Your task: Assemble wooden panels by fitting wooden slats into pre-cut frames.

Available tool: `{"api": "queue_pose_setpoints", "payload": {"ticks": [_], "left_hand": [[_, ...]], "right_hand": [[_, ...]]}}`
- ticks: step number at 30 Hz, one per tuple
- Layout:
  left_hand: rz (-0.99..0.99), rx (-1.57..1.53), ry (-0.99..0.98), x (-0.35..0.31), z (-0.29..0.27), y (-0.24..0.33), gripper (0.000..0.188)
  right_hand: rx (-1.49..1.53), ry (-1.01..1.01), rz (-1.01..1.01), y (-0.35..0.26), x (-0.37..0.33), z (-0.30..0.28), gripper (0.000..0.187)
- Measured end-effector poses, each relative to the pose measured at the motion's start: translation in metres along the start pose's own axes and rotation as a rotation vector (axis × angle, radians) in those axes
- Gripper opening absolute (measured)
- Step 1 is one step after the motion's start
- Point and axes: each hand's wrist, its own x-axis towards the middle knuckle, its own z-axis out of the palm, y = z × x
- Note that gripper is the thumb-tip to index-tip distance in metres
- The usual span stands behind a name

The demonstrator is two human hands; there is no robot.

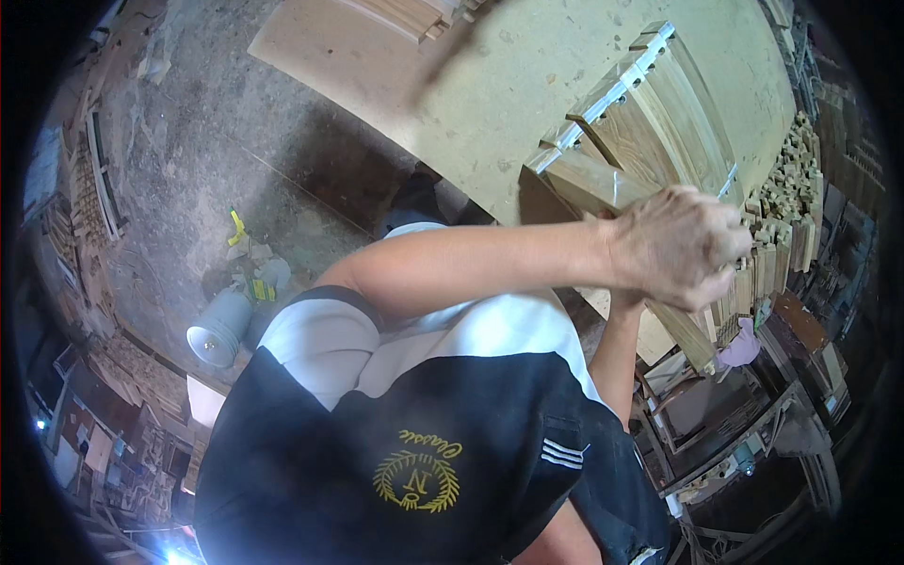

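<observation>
My left arm reaches across to the right, and my left hand (680, 247) is closed in a fist at the near end of a row of wooden boards (659, 132). Whatever it grips, if anything, is hidden by the fingers. My right forearm (617, 353) comes up from below and passes behind the left wrist; the right hand is mostly covered there. A light wooden strip (686, 337) sticks out just below the fist. Along the boards' left ends runs a shiny whitish band (621, 89) with dark round holes beside it.
The boards lie on a large pale sheet (527, 104). More wooden pieces (405, 14) lie at its far edge. Stacked wood strips (786, 207) and a pink cloth (740, 345) are at the right. A white bucket (218, 325) and a yellow object (236, 228) are on the concrete floor at left.
</observation>
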Motion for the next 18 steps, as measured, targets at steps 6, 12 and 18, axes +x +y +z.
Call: {"api": "queue_pose_setpoints", "payload": {"ticks": [6, 12, 18], "left_hand": [[-0.46, -0.462, -0.243, 0.034, -0.031, -0.041, 0.059], [-0.581, -0.63, -0.42, 0.044, -0.05, -0.054, 0.095], [-0.583, -0.583, -0.463, 0.033, -0.055, -0.053, 0.1]], "right_hand": [[0.31, -0.143, 0.317, 0.007, 0.058, 0.01, 0.069], [0.59, -0.144, 0.351, -0.009, 0.069, 0.004, 0.061], [0.63, -0.156, 0.361, -0.012, 0.058, 0.007, 0.067]]}}
